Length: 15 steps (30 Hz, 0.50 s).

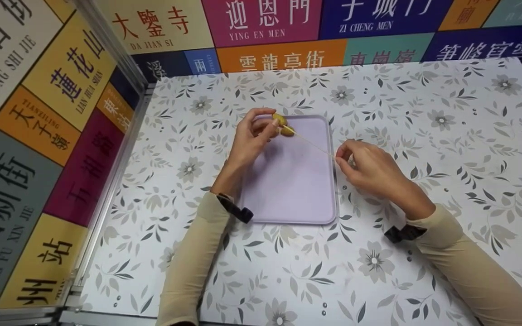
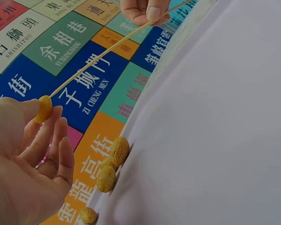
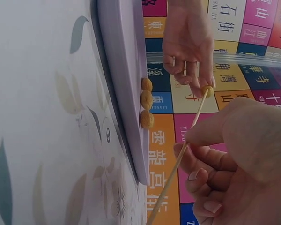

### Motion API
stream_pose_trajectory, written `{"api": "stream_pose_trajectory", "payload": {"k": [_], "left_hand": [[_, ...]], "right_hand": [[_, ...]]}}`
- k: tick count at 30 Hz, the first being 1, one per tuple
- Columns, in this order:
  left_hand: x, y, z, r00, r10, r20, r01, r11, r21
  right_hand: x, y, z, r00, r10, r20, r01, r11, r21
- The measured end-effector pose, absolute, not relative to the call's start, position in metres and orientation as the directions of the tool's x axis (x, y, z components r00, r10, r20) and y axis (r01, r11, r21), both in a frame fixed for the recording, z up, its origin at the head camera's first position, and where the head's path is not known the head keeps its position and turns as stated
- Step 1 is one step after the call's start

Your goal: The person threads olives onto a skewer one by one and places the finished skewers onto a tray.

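Note:
My left hand [image 1: 251, 138] is over the tray's far left part, pinching a small yellow, wrinkled oval fruit [image 2: 45, 108] between thumb and forefinger. A thin wooden skewer [image 1: 313, 146] runs slantwise from that fruit to my right hand [image 1: 372, 170], which pinches it between thumb and fingertips just beyond the tray's right edge. One tip of the skewer meets the fruit; how deep it goes in I cannot tell. Several more fruits [image 3: 146, 99] of the same kind lie in a row on the lilac tray [image 1: 292, 190], along its far side.
Beneath the tray spreads a table [image 1: 374, 262] covered in a white, flower-patterned sheet. Coloured panels [image 1: 283, 59] with large characters stand along the back and the left. A metal frame rail [image 1: 107, 190] borders the table's left side.

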State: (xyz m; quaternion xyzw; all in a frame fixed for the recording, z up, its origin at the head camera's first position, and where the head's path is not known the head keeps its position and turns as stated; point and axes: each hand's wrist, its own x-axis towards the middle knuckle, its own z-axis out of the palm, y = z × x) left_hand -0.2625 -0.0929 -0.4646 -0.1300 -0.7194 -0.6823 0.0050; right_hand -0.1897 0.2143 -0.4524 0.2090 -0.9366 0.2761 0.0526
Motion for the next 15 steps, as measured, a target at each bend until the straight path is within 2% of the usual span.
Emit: {"api": "stream_pose_trajectory", "payload": {"k": [6,15], "left_hand": [[-0.2633,-0.0932,-0.4639,-0.97,0.163,0.18,0.184,0.008,0.983],[-0.2636,-0.0942,-0.4646,-0.982,0.119,0.148,0.152,0.03,0.988]], "right_hand": [[-0.1903,0.212,-0.4542,-0.9,-0.367,0.233,-0.435,0.739,-0.514],[-0.1908,0.2108,-0.4546,-0.876,-0.348,0.334,-0.477,0.724,-0.498]]}}
